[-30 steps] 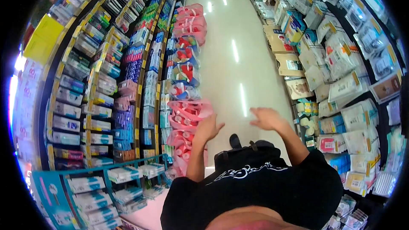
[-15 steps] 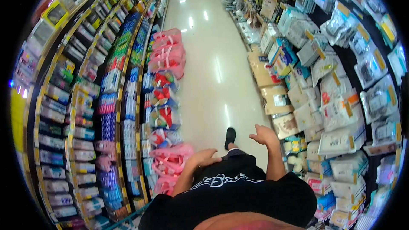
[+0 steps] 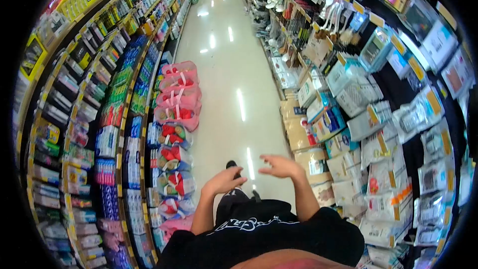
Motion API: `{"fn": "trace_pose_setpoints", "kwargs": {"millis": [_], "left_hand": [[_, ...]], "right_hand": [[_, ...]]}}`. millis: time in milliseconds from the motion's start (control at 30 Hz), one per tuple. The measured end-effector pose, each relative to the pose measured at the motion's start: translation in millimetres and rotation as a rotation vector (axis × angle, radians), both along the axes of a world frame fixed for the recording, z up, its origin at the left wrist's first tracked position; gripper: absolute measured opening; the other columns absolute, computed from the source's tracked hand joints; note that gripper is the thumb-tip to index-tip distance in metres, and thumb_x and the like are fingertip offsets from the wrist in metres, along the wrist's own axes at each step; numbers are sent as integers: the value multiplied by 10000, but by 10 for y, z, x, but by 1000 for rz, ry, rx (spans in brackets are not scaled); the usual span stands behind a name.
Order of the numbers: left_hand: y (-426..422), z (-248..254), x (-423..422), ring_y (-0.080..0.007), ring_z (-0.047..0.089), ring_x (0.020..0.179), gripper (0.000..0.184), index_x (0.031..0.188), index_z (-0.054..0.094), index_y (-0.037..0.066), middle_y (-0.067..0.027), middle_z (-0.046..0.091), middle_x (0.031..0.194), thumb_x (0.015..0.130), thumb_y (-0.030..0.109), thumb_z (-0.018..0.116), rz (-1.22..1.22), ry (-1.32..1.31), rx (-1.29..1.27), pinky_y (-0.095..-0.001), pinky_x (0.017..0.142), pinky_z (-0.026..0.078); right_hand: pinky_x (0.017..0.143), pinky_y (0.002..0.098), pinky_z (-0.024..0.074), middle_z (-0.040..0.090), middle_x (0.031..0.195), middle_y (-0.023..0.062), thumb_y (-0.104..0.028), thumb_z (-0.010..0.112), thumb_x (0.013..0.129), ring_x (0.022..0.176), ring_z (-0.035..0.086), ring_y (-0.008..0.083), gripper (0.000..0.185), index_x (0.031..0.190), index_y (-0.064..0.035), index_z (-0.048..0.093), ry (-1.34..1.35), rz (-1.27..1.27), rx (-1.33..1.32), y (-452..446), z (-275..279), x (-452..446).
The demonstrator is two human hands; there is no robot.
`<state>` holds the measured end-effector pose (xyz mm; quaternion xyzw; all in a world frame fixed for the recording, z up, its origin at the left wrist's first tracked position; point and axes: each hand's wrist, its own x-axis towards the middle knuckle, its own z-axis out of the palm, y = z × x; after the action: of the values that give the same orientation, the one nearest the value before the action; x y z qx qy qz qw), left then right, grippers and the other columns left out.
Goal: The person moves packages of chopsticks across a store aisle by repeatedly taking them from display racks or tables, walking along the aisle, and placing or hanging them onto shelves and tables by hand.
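Note:
Both hands are raised in front of my black shirt [image 3: 269, 236], above the pale, shiny aisle floor [image 3: 224, 89]. My left hand [image 3: 224, 180] has its fingers apart and holds nothing; a dark shoe [image 3: 232, 164] shows just beyond it. Facing it, my right hand [image 3: 280, 166] is also empty, its fingers spread. A gap lies between the two hands, and neither touches the goods on the shelves.
Pink bags [image 3: 179, 102] and clear bags with red items [image 3: 174, 159] line the aisle's left side. Behind them rise shelves of boxed goods [image 3: 107, 142]. Packaged goods [image 3: 386, 164] hang along the right, with brown packs [image 3: 298, 132] lower down.
The view has moved forward along the aisle, so shelves and pink bags sit lower and further left. My hands have come closer together, and the right one has turned inward.

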<state>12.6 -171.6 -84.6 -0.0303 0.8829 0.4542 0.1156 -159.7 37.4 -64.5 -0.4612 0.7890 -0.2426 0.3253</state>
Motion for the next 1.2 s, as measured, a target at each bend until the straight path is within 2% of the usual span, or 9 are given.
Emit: {"fn": "trace_pose_setpoints", "kwargs": {"millis": [300,400,533,600,700,733,800,967,1200], "left_hand": [[-1832,-717,-1648,-355,590,1124,715,1282,512,-71,-269,598,1207,893,526,578,-174,-409,-44,-383,954,457],[-2384,-493,-2681,-361,596,1097,678,1256,529,-63,-256,607,1185,895,509,582,-194,-165,-92,-398,938,465],[-2722,179,-3935,-383,570,1106,589,1222,551,-45,-247,603,1185,895,444,587,-193,188,-234,-436,952,451],[-2747,594,-4375,-357,566,1119,578,1260,519,-46,-246,579,1215,916,414,583,-271,271,-125,-405,956,446],[-2790,634,-4963,-319,563,1122,588,1333,447,-34,-236,545,1258,926,362,597,-399,176,222,-377,952,443],[-2831,571,-5117,-307,562,1120,601,1360,419,-28,-232,534,1272,926,344,606,-442,106,367,-370,949,442],[-3065,239,-5613,-284,558,1110,663,1428,323,-7,-221,504,1301,929,320,613,-452,85,332,-357,941,440],[-3637,-23,-6360,-376,547,1152,655,1356,434,-29,-258,553,1236,924,449,553,-517,-30,73,-401,1006,415],[-5028,178,-7744,-373,559,1146,658,1304,498,-30,-255,569,1247,905,488,572,-277,-117,-203,-409,980,438]], "right_hand": [[974,424,442,575,1233,276,-489,602,865,1140,555,407,703,1307,45,488,84,-28,340,-1229,-169,-1982],[962,429,448,580,1223,276,-438,620,857,1124,561,416,656,1282,47,502,217,-153,459,-1721,285,-2732],[912,448,466,609,1136,277,-395,623,856,1063,584,415,566,1198,46,532,341,-237,93,-2303,427,-3462],[874,460,481,644,1046,257,-378,606,868,1019,605,404,461,1106,16,578,392,-223,-49,-2565,280,-3712],[859,455,488,654,1031,235,-414,633,846,1001,612,397,458,1080,-21,605,17,-74,-163,-2931,-67,-4203],[856,454,490,656,1034,229,-429,643,835,998,613,397,466,1082,-35,612,32,-73,15,-3039,-111,-4374],[851,452,494,659,1039,218,-458,664,814,992,616,396,482,1085,-62,626,69,-70,365,-3387,-161,-4989],[904,455,473,618,1116,274,-488,646,817,1055,588,411,685,1245,33,525,121,-111,392,-3874,-311,-5982],[898,459,475,624,1106,254,-454,620,848,1042,591,410,624,1247,16,522,263,-35,152,-5298,8,-7661]]}}
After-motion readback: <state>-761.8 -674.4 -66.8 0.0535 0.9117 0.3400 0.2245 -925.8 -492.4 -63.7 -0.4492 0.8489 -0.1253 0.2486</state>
